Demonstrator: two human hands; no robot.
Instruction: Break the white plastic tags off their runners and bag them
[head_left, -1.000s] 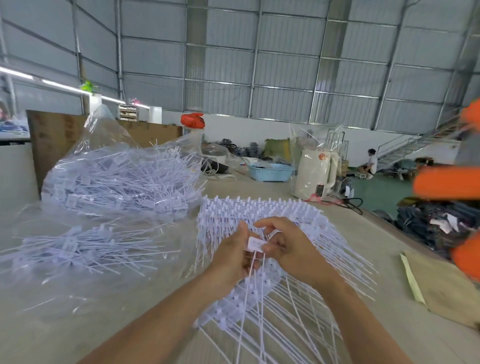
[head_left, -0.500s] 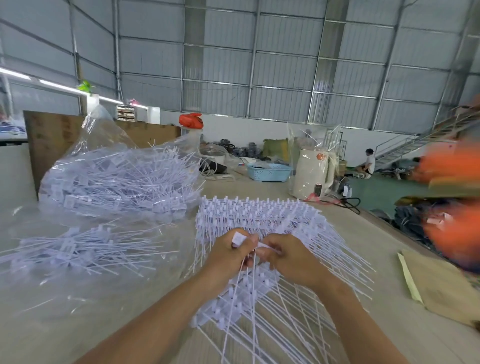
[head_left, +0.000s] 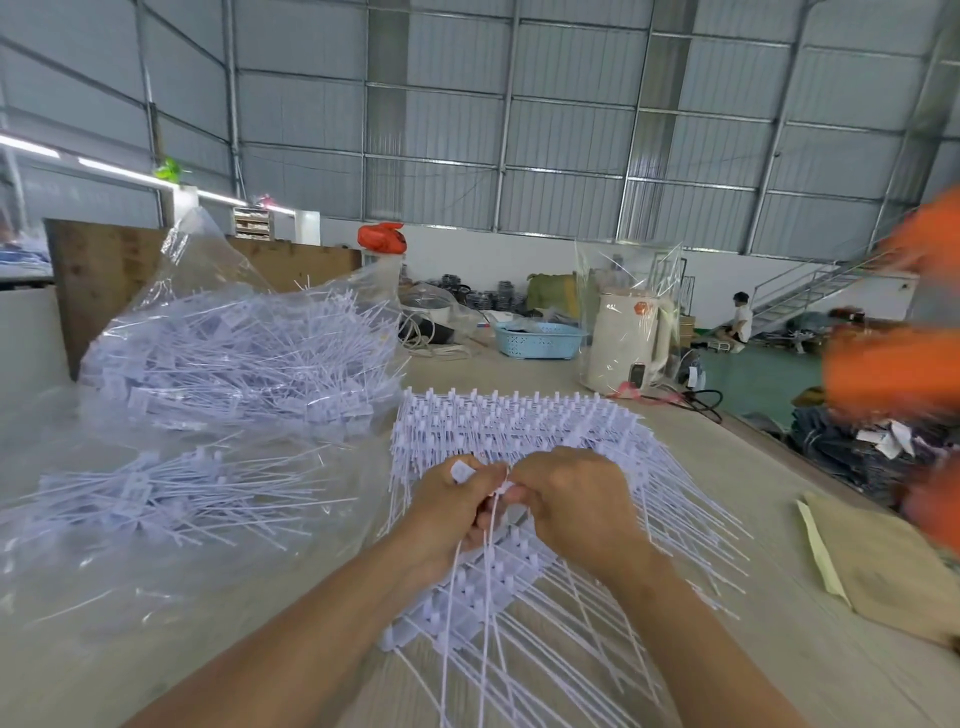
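**Both hands on tags**

Left hand & right hand both pinch white tags w/ long tails, above the runner stack on tabletop. Bag of loose tags lies left.

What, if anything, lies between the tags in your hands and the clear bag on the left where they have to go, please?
Nothing visible does. Both hands, left and right, hold tags over the stack of runners. The clear bag of loose tags lies flat just to the left, with only bare table between.
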